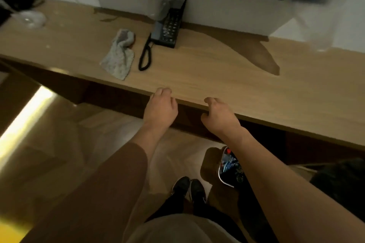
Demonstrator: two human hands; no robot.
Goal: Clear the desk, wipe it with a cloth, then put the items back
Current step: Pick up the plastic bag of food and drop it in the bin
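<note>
Desk: we look down on a long light-brown wooden desk (227, 77) that runs from 10 o'clock to 3 o'clock across the view
Left hand: our bare left hand (161, 107) is at the desk's near edge, just left of centre; the fingers are loosely curled, their tips over the edge, and they hold nothing
Right hand: our bare right hand (218, 113) is at the same edge, just beside the left one toward 3 o'clock; the fingers curl down over the lip of the desk (whether they truly clasp the edge we cannot tell)
Cloth: a crumpled pale-grey knitted cloth (118, 55) lies on the desk at 11 o'clock from the hands, well apart from them
Telephone: a black corded desk telephone with a keypad (167, 25) stands at 12 o'clock, near the wall; its coiled black cord (145, 55) trails toward us, just beside the cloth's right side
Dish: a blurred clear round glass dish (29, 18) sits far off at 10 o'clock
Floor: our black shoes (187, 187) stand on the floor at 6 o'clock, with a colourful printed object (230, 165) just to their right under the desk
</note>
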